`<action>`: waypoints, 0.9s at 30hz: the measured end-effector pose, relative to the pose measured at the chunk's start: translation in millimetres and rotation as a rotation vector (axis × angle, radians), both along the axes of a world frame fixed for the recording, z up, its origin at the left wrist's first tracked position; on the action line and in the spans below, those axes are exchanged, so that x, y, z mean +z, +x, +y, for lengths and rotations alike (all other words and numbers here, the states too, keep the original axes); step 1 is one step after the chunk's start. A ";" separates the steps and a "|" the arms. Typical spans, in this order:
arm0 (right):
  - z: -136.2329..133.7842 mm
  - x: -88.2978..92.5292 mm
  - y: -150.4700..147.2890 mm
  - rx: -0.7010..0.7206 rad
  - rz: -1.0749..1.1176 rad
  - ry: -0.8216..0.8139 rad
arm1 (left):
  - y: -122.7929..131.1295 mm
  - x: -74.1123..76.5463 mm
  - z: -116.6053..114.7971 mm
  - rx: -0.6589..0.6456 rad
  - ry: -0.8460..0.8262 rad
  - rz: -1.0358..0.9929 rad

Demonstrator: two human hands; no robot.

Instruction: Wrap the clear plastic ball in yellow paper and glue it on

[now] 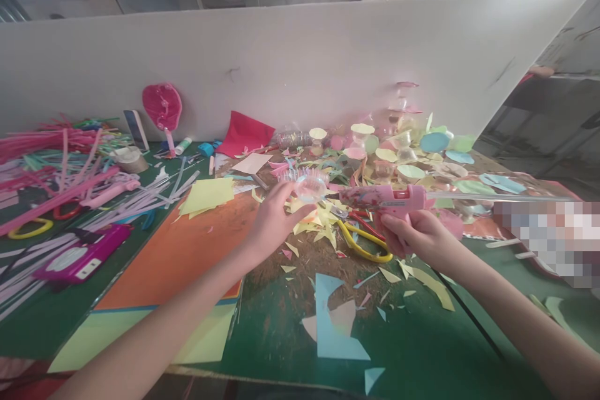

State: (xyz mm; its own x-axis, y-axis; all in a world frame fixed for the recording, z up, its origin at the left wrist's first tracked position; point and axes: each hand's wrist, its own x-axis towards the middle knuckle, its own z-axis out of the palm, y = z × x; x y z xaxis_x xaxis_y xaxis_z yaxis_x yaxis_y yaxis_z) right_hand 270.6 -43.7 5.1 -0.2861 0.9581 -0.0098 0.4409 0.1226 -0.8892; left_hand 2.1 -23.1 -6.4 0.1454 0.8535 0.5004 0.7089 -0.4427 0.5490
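Observation:
In my right hand (410,230) is a pink hot glue gun (394,197), its nozzle pointing left and a long clear glue stick (497,197) jutting from its back. My left hand (281,214) grips a small clear plastic cup (311,188) by its side, between thumb and fingers. The nozzle is close to the cup's rim; whether they touch I cannot tell. Beneath the glue gun lie yellow-handled scissors (363,247). Yellow paper scraps (323,225) are spread under the cup.
Orange paper (178,250) with yellow sheets (206,195) lies left. Cups with paper discs (405,150) crowd the back right. A purple box-shaped device (84,254), pink strips (47,144) and a pink hand mirror-like object (162,109) are further left. Cut blue paper (332,331) lies in front.

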 end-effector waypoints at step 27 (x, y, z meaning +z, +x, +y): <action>3.3 4.3 6.1 0.007 0.011 0.014 | 0.5 -1.3 1.0 -0.012 -0.001 0.023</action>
